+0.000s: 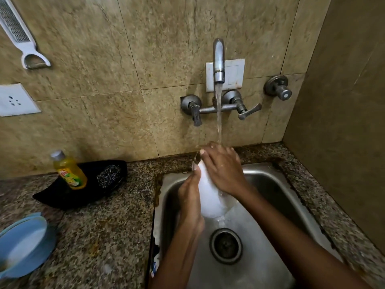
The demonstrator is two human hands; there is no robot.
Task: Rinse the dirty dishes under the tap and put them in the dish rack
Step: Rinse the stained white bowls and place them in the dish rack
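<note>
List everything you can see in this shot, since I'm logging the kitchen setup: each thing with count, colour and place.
white dish: 1, white, held over the sink under the stream
tap: 1, grey metal, on the wall, water running
sink: 1, steel, right of the counter
soap bottle: 1, yellow, leaning on the black tray
black tray: 1, black, on the counter by the wall
scrubber: 1, grey steel, in the tray
blue plates: stack, count unclear, light blue, counter's left edge
grater: 1, white, hanging on the wall
left hand: holds the dish's left side
right hand: grips the dish's top
</note>
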